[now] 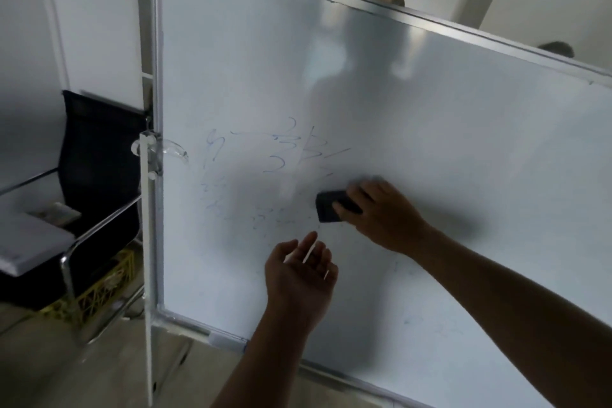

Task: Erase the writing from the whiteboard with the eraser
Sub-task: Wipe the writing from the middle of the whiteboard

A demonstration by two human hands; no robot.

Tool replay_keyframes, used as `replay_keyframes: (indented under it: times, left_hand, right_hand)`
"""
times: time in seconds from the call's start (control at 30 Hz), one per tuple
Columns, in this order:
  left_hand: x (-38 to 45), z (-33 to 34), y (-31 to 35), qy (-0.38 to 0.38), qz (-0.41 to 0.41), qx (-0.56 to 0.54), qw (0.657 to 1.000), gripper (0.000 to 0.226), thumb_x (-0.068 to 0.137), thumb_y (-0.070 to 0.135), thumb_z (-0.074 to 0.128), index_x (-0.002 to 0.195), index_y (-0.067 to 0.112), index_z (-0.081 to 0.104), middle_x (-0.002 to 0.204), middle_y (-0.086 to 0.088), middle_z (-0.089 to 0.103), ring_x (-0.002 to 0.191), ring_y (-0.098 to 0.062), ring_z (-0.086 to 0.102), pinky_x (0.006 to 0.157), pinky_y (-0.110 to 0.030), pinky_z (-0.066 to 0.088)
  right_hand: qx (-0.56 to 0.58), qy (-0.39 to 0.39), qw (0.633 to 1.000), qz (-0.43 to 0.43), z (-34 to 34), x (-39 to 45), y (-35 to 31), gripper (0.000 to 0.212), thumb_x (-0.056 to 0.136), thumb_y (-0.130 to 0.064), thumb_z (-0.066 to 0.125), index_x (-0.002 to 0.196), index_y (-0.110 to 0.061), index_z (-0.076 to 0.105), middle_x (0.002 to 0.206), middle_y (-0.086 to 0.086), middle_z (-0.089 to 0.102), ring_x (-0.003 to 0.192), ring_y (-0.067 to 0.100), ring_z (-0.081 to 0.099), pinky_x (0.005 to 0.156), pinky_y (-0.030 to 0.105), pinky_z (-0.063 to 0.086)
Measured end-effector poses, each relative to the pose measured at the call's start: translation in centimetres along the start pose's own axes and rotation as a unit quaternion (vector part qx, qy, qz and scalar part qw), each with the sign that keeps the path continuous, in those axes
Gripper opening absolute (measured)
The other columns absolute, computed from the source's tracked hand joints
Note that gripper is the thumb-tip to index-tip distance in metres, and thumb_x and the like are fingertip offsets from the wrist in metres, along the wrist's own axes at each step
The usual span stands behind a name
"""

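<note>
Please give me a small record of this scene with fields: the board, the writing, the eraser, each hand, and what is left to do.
whiteboard: on a stand, tilted in view
writing: faint blue strokes, partly smeared, left of the eraser
eraser: dark block pressed to the board
right hand: holds the eraser
left hand: open, palm up, holds nothing
remaining: strokes at centre left
</note>
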State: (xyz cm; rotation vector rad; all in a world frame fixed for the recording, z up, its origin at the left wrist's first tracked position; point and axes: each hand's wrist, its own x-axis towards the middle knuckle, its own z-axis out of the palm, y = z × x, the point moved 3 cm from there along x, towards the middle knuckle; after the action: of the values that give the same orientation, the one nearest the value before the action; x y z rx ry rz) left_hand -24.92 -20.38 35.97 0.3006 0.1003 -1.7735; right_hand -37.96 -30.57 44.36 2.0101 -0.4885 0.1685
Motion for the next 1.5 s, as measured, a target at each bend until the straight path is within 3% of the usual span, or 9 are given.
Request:
replay_keyframes:
  times: [0.13, 0.23, 0.37, 0.5, 0.6, 0.73, 0.87, 0.97, 1.5]
  left_hand:
    - [0.6, -0.4, 2.1, 0.024, 0.031, 0.011, 0.999, 0.034, 0.079, 0.021, 0.048, 0.104, 0.005, 0.066, 0.093, -0.010, 0.065, 0.079, -0.023, 0.061, 0.069, -0.029, 0.043]
    - [0.7, -0.6, 2.9, 0.020, 0.052, 0.009, 0.998, 0.051, 0.072, 0.021, 0.052, 0.120, 0.008, 0.063, 0.116, -0.013, 0.067, 0.106, -0.027, 0.061, 0.083, -0.034, 0.046]
    - [1.0, -0.7, 3.3, -0.025, 0.061, -0.004, 0.998, 0.062, 0.071, 0.024, 0.053, 0.132, 0.017, 0.054, 0.124, -0.015, 0.064, 0.121, -0.032, 0.054, 0.101, -0.040, 0.041]
    - [1.4, -0.4, 3.1, -0.073, 0.067, -0.021, 0.995, 0.072, 0.071, 0.030, 0.055, 0.141, 0.021, 0.044, 0.138, -0.014, 0.053, 0.129, -0.035, 0.045, 0.114, -0.048, 0.026]
    - [1.7, 0.4, 3.6, -0.113, 0.070, 0.006, 0.991, 0.074, 0.069, 0.035, 0.056, 0.142, 0.024, 0.044, 0.143, -0.011, 0.049, 0.133, -0.035, 0.041, 0.117, -0.050, 0.019]
    - [1.9, 1.2, 3.3, -0.128, 0.072, 0.010, 0.989, 0.072, 0.072, 0.034, 0.053, 0.143, 0.023, 0.044, 0.145, -0.012, 0.046, 0.136, -0.034, 0.037, 0.117, -0.049, 0.018]
    - [1.9, 1.8, 3.1, -0.133, 0.064, 0.027, 0.989, 0.065, 0.073, 0.031, 0.053, 0.138, 0.024, 0.050, 0.139, -0.009, 0.053, 0.133, -0.031, 0.042, 0.117, -0.047, 0.020]
    - [2.0, 2.6, 2.2, -0.074, 0.069, 0.099, 0.990, 0.050, 0.084, 0.025, 0.048, 0.133, 0.020, 0.054, 0.131, -0.009, 0.059, 0.124, -0.029, 0.051, 0.110, -0.044, 0.032]
    - [1.2, 1.7, 3.1, 0.085, 0.162, 0.259, 0.948, 0.021, 0.094, 0.012, 0.046, 0.104, 0.007, 0.064, 0.091, -0.010, 0.058, 0.086, -0.025, 0.056, 0.078, -0.035, 0.043]
  right_hand:
    - [0.035, 0.075, 0.958, 0.275, -0.6, 0.4, 3.0, 0.042, 0.085, -0.022, 0.067, 0.123, -0.010, 0.055, 0.115, 0.026, 0.059, 0.092, 0.040, 0.058, 0.075, 0.043, 0.051]
    - [0.016, 0.007, 1.000, 0.005, 0.5, 0.0, 0.0, 0.045, 0.083, -0.020, 0.067, 0.126, -0.013, 0.055, 0.112, 0.023, 0.059, 0.095, 0.038, 0.058, 0.082, 0.049, 0.050]
    - [0.048, 0.091, 0.952, 0.289, -0.5, -0.2, 3.6, 0.036, 0.086, -0.019, 0.063, 0.120, -0.009, 0.054, 0.110, 0.025, 0.059, 0.085, 0.037, 0.055, 0.072, 0.040, 0.045]
    - [-0.006, 0.026, 1.000, 0.014, 0.5, -0.5, 0.6, 0.043, 0.082, -0.020, 0.067, 0.123, -0.012, 0.057, 0.110, 0.023, 0.059, 0.094, 0.039, 0.058, 0.080, 0.047, 0.050]
    - [0.020, 0.084, 0.968, 0.237, -0.2, -0.3, 3.5, 0.045, 0.086, -0.024, 0.067, 0.126, -0.011, 0.053, 0.116, 0.026, 0.058, 0.094, 0.039, 0.055, 0.076, 0.043, 0.047]
    - [-0.005, 0.009, 1.000, 0.003, 0.5, -0.3, 0.7, 0.052, 0.082, -0.025, 0.070, 0.129, -0.012, 0.053, 0.116, 0.024, 0.059, 0.100, 0.039, 0.058, 0.084, 0.049, 0.050]
    - [0.013, 0.095, 0.964, 0.247, -0.3, 0.3, 3.5, 0.041, 0.090, -0.021, 0.063, 0.129, -0.010, 0.053, 0.113, 0.025, 0.060, 0.089, 0.039, 0.057, 0.072, 0.045, 0.051]
    - [-0.005, 0.032, 0.999, 0.033, 0.3, 0.2, 1.5, 0.043, 0.088, -0.018, 0.063, 0.130, -0.013, 0.055, 0.115, 0.022, 0.059, 0.098, 0.038, 0.057, 0.083, 0.049, 0.052]
    - [0.010, 0.043, 0.992, 0.114, 1.3, -0.1, 1.7, 0.054, 0.084, -0.024, 0.070, 0.134, -0.020, 0.050, 0.114, 0.024, 0.058, 0.093, 0.037, 0.056, 0.079, 0.046, 0.049]
